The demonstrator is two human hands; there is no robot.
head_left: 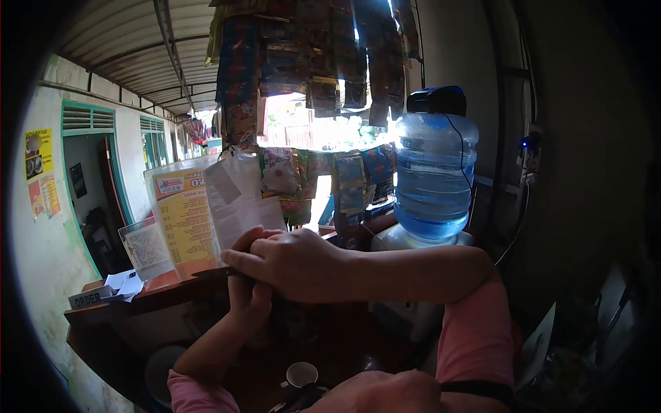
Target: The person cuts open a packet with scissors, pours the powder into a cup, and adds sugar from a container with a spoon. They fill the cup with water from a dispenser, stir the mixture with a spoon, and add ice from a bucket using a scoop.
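Note:
My right hand [292,263] reaches across from the right, its fingers bent and closed at the middle of the view. Just under and beside it, my left hand [249,296] is raised, partly covered by the right. A thin dark pointed object [210,272], like a blade, sticks out to the left from between the hands. Which hand grips it is hard to tell. Behind the hands hang white plastic bags [241,199]. A yellow and orange menu board [186,227] stands to their left.
A blue water bottle [435,175] sits on a white dispenser at the right. Rows of sachets [296,55] hang above. An ORDER sign [89,297] and papers [124,283] lie on the counter's left end. A white cup [301,374] is low in the centre.

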